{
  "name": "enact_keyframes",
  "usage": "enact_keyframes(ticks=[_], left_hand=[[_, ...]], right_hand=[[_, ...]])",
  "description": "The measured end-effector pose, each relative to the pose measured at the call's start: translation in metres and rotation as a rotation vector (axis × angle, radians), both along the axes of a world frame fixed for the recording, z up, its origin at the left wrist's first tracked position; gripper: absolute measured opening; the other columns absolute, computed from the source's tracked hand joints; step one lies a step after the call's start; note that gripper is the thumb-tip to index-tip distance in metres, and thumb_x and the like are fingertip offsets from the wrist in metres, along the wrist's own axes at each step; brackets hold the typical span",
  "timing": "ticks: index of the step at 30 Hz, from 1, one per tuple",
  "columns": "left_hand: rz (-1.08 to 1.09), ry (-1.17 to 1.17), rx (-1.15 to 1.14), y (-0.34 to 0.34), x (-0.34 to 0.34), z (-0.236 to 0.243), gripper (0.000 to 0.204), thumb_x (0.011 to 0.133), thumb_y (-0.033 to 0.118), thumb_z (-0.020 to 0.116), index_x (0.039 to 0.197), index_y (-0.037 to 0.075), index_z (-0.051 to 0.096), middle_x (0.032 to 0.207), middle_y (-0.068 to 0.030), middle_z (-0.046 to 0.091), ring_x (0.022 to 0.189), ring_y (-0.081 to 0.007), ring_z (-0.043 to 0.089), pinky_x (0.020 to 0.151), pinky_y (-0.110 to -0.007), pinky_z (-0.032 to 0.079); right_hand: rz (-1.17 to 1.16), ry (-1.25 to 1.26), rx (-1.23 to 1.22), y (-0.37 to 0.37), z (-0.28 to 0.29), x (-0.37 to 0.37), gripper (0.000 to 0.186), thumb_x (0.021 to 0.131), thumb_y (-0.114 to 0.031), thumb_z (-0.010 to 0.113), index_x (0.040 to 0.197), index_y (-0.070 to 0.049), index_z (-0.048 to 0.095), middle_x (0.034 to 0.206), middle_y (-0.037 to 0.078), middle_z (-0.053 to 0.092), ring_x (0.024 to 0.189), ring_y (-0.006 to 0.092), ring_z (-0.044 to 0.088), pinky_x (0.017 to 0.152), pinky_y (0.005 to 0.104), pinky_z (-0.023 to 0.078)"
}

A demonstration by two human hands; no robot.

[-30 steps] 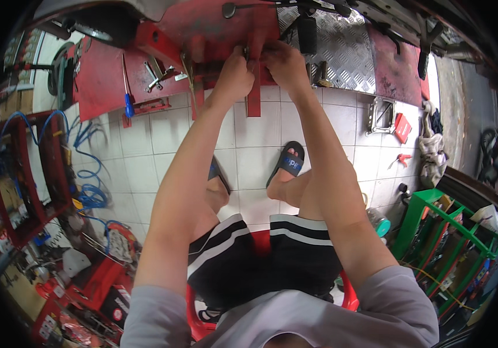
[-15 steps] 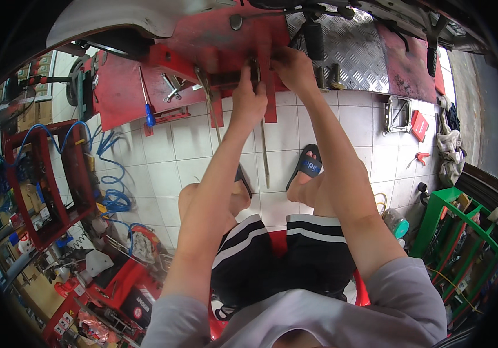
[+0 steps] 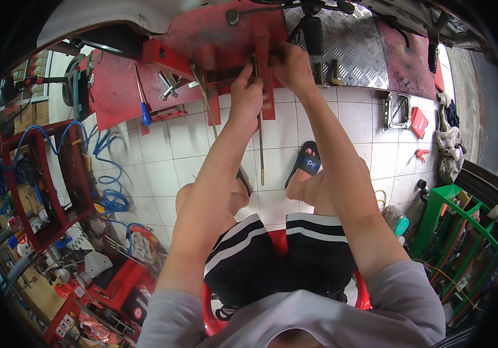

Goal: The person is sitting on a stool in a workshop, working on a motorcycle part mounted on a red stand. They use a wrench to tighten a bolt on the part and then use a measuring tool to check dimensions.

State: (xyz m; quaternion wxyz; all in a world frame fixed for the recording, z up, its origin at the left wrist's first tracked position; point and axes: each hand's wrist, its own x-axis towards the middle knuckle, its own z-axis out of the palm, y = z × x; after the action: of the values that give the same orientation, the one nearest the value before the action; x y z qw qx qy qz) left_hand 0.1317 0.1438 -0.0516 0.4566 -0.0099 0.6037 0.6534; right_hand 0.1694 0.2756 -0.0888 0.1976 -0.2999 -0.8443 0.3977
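Note:
My left hand (image 3: 245, 100) is curled around a long thin metal rod (image 3: 262, 148). Its index finger points up along the rod, and some fingertips show on the rod's right side. The rod hangs almost vertical, its lower end over the tiles between my feet. Just to the right, my right hand (image 3: 293, 68) has its fingers bent in at a red upright bar (image 3: 263, 43). Shade and blur hide what those fingertips grip. Both hands are at a red metal frame (image 3: 171, 58) under a vehicle's pale body panel (image 3: 110, 17). A second thin rod (image 3: 207, 95) slants down left of my left hand.
On the red platform (image 3: 110, 87) lie a blue-handled screwdriver (image 3: 145, 113) and wrenches (image 3: 166, 87). A coiled blue hose (image 3: 113, 200) and red machine (image 3: 107, 290) are at left. A green rack (image 3: 452, 226), red-handled tool (image 3: 420, 155) and clear jar (image 3: 397, 222) are at right.
The rod's lower end has shifted slightly left and up. My left fingers have curled further round it, with fingertips now showing on its right. My right hand stays at the red bar.

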Motion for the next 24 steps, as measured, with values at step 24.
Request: enact_keyframes(ticks=[24], left_hand=[[0.048,-0.043,0.020,0.003,-0.002,0.001,0.049,0.090,-0.003,0.038,0.134,0.015,0.046,0.088,-0.0003,0.050,0.058,-0.0078,0.038,0.045,-0.023,0.029]], right_hand=[[-0.051,-0.034,-0.621,0.007,0.008,0.003,0.032,0.094,-0.023,0.053,0.110,0.002,0.064,0.092,0.010,0.069,0.082,0.0155,0.069,0.064,0.0249,0.052]])
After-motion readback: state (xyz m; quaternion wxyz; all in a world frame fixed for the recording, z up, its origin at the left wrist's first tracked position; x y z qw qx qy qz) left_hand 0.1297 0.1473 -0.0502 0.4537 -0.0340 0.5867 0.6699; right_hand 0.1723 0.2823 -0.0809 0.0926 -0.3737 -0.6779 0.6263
